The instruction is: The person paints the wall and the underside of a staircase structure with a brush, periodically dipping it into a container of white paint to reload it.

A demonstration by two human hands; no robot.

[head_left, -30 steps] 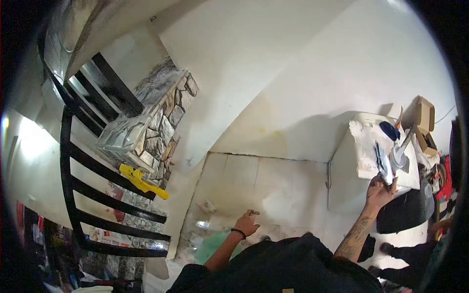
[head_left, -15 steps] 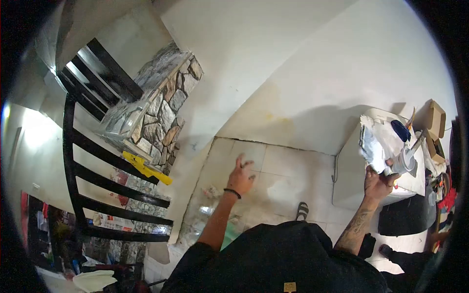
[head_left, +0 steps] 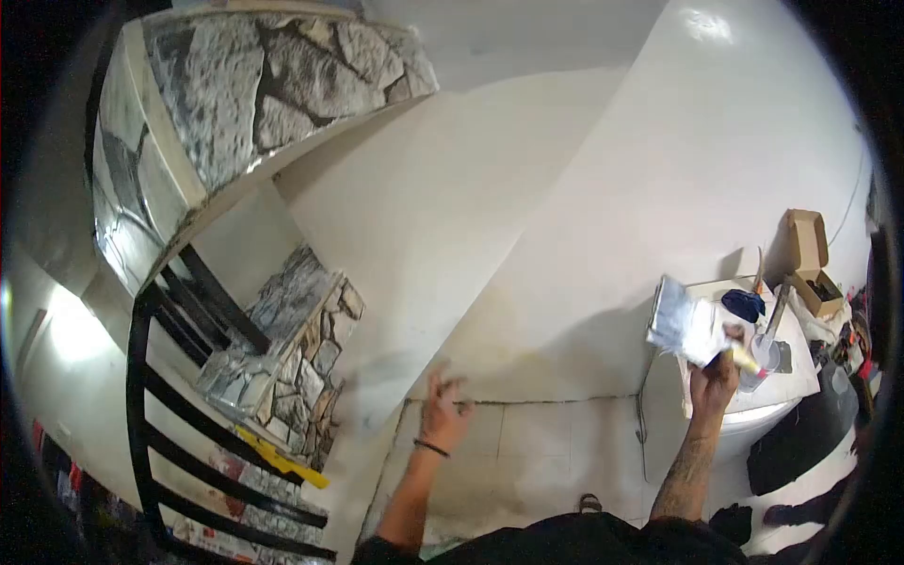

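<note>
Gripping a crumpled silvery sheet [head_left: 685, 327] from below, the right hand [head_left: 714, 382] was seen closed around the sheet's lower edge, together with what looked like a yellow-tipped tool [head_left: 743, 359] pinched against the fingers. The sheet was fanned out from the hand toward about 11 o'clock, its long axis running from 5 to 11 o'clock, with the free, brightly lit end pointing up toward the white wall [head_left: 603, 188]. It was held above the near edge of the white worktop [head_left: 796, 363], not resting on it.

The left hand [head_left: 443, 414] was raised well apart at 9 o'clock from the sheet, fingers spread and empty, a dark band at the wrist; the right hand was plainly the nearer, being already in contact.

Just beyond the right hand, at 2 o'clock, a clear cup [head_left: 765, 356] and a dark blue cloth [head_left: 744, 304] were set on the worktop, with an open cardboard box [head_left: 810, 259] farther off in the same direction. Whether the cup was touched could not be told.
</note>
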